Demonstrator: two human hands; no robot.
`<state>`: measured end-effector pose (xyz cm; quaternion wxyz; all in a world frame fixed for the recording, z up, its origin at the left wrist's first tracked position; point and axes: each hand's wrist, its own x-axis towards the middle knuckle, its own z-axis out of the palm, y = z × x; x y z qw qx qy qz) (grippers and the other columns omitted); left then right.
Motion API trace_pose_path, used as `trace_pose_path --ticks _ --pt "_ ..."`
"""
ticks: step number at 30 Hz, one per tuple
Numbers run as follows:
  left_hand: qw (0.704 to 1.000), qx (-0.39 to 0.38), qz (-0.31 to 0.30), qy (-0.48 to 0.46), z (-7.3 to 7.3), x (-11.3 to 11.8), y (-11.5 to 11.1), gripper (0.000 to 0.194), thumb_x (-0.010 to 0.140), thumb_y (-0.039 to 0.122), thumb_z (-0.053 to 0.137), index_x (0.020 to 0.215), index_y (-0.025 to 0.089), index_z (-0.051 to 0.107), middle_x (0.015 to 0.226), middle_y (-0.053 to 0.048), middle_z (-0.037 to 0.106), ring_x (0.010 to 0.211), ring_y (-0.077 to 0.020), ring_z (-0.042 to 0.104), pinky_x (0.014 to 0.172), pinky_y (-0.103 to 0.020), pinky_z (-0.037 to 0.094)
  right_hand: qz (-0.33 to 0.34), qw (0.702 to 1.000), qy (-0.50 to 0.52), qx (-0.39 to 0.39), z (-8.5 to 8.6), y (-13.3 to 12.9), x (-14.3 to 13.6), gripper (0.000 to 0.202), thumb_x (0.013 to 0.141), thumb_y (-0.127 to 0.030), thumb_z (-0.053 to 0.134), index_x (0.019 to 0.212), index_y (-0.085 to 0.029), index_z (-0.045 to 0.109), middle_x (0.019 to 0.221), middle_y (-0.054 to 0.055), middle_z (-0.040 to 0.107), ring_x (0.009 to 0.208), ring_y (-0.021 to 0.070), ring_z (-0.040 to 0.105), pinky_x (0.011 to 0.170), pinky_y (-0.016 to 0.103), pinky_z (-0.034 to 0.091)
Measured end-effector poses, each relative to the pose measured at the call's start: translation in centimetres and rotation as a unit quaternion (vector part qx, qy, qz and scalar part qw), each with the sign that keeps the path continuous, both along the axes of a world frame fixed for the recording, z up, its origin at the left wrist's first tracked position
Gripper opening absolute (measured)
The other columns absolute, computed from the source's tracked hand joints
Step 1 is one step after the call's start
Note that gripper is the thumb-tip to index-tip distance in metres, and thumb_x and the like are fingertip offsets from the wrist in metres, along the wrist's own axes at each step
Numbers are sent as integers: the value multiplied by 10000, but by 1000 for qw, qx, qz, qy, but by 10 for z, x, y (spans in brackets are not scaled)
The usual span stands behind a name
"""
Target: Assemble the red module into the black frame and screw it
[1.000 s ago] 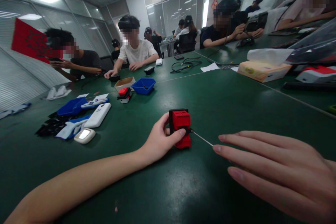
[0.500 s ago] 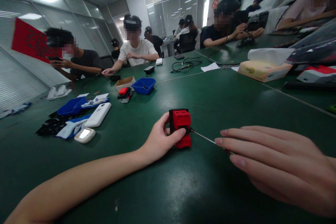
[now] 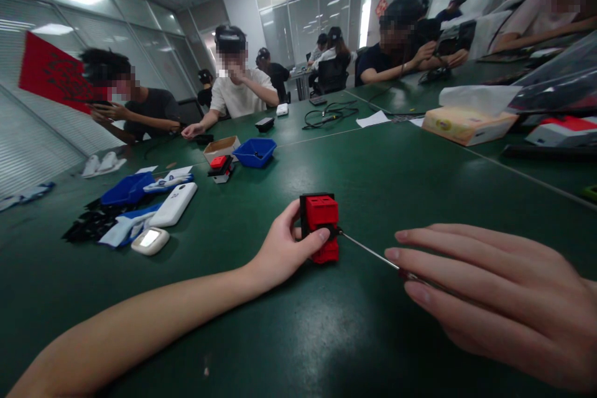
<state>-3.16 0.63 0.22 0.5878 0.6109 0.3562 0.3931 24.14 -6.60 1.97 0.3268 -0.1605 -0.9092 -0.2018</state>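
A red and black block [image 3: 323,211] stands on the green table, gripped by my left hand [image 3: 293,242], whose thumb presses on its front. The thin metal shaft of a screwdriver [image 3: 370,250] slants from the block's right side down to my right hand [image 3: 494,292]. Its tip meets a small black part at the block's side. My right hand is closed round the dark handle between thumb and fingers, with most of the handle hidden.
Left on the green table [image 3: 242,342] are a white power bank [image 3: 175,204], a beige device [image 3: 150,240], gloves and a blue tray [image 3: 128,188]. Further back are a blue bin [image 3: 255,153], a carton, another red-black block [image 3: 221,169] and a tissue box [image 3: 466,124]. Several people sit around.
My right fingers have shifted slightly on the screwdriver handle, showing more of its front end. My left hand and the block hold still. Across the table, a person has raised a hand to the face.
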Motion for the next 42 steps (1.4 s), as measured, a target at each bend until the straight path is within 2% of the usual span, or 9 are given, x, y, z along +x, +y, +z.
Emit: trace_pose_path --ticks 3,8,14,19,24,28,33,36,42 --pt "1000 3 1 8 0 0 0 589 808 388 847 1283 156 587 1332 -139 680 868 -213 765 676 -261 624 -14 1000 14 -14 -2 -3 -2 282 1021 -159 457 1164 -177 699 1165 121 776 1155 312 710 936 491 618" --pt "1000 6 0 2 -1 0 1 566 822 374 839 1280 158 587 1321 -132 682 873 -204 762 683 -253 624 -24 999 -47 12 4 7 13 229 985 -174 604 1191 -160 701 1164 117 784 1113 272 734 974 423 612" --pt "1000 2 -3 -1 -2 -2 1 554 832 362 839 1289 171 590 1307 -116 690 852 -179 759 687 -236 616 1 1000 -28 10 7 7 5 245 968 -135 541 1167 -144 684 1192 161 765 1169 334 704 877 469 633" --pt "1000 -4 -2 -1 -1 -1 1 576 829 379 844 1300 172 584 1187 -96 740 833 -180 760 678 -231 612 -19 1000 -13 0 2 2 3 300 972 -88 467 1183 -154 671 1191 133 774 1160 305 711 932 470 611" --pt "1000 -14 -2 1 0 -2 0 582 828 380 846 1298 161 583 1154 -93 754 872 -188 760 715 -234 619 -26 999 -37 19 0 10 12 280 972 -129 570 1235 -137 664 1212 128 771 1177 288 709 969 459 606" --pt "1000 -10 -1 1 -1 -2 0 574 836 366 840 1304 161 578 1163 -95 753 917 -203 764 746 -245 626 -12 999 -17 28 0 7 4 237 964 -142 556 1161 -140 688 1191 161 766 1150 352 710 868 503 623" --pt "1000 0 0 2 -2 -2 0 564 845 365 832 1310 170 581 1193 -96 745 882 -192 768 705 -230 619 -29 999 12 13 0 0 -1 244 982 -150 525 1157 -171 693 1115 134 779 1088 314 727 917 493 606" --pt "1000 4 2 7 -2 -2 0 564 839 363 836 1305 172 583 1204 -98 743 866 -185 767 694 -226 618 -26 999 -24 16 2 3 5 282 949 -101 558 1203 -142 675 1117 131 778 1059 293 729 943 474 601" --pt "1000 -3 0 0 0 0 0 569 830 382 841 1287 164 582 1178 -107 757 912 -224 778 716 -257 634 -18 1000 7 14 1 1 -4 187 971 -136 524 1094 -171 660 1116 135 781 1126 330 711 873 494 607"
